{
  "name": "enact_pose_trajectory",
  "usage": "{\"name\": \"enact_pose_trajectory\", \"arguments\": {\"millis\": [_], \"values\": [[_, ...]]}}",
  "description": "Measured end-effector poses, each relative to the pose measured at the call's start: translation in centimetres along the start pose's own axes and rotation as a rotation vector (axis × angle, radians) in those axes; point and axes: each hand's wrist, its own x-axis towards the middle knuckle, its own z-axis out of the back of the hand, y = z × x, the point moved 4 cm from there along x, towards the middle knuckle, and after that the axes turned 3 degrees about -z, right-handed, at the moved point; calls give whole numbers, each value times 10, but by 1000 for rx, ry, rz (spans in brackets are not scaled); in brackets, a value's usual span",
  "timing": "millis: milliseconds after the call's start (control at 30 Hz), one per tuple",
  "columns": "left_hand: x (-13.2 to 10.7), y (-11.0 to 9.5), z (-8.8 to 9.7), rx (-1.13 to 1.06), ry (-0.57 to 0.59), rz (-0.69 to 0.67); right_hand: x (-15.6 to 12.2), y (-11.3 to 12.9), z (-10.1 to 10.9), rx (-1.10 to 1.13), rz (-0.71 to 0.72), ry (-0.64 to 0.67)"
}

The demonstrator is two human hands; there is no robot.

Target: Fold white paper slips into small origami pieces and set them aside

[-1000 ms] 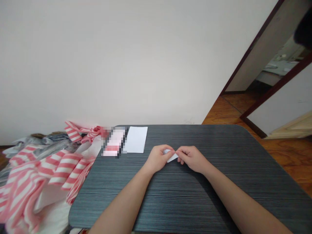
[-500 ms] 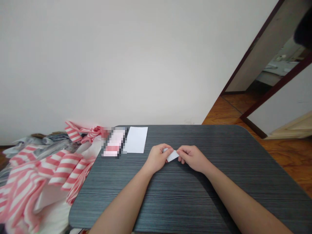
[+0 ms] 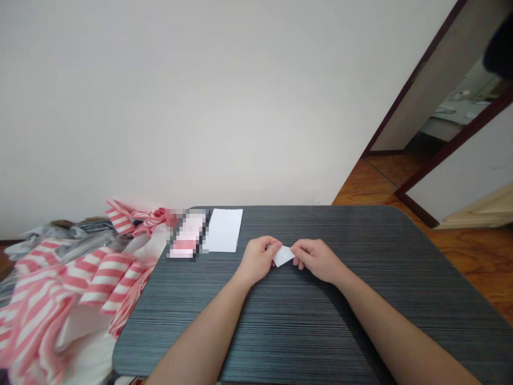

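Note:
Both my hands rest on a dark striped table (image 3: 304,331) near its middle. Between them is a small folded piece of white paper (image 3: 284,255). My left hand (image 3: 258,259) pinches its left end with thumb and fingers curled. My right hand (image 3: 316,259) pinches its right end, fingers closed too. The paper sits just above the tabletop, tilted slightly.
A white sheet of paper (image 3: 224,230) lies flat at the table's back left, next to a blurred pink and white object (image 3: 187,234). Red and white striped cloth (image 3: 60,289) is piled off the table's left edge. A wall is behind, and a doorway with wooden floor (image 3: 401,182) at right.
The small paper shows more between my hands now, as my fingers have shifted slightly apart. My arms have hardly moved.

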Motion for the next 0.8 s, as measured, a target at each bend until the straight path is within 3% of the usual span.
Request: {"name": "enact_pose_trajectory", "arguments": {"millis": [433,800], "values": [[-1,-4,1,-46,40,-18,0,-2,3,17,-27,-16],[-1,-4,5,-76,-35,20,0,-5,6,60,-64,-12]]}}
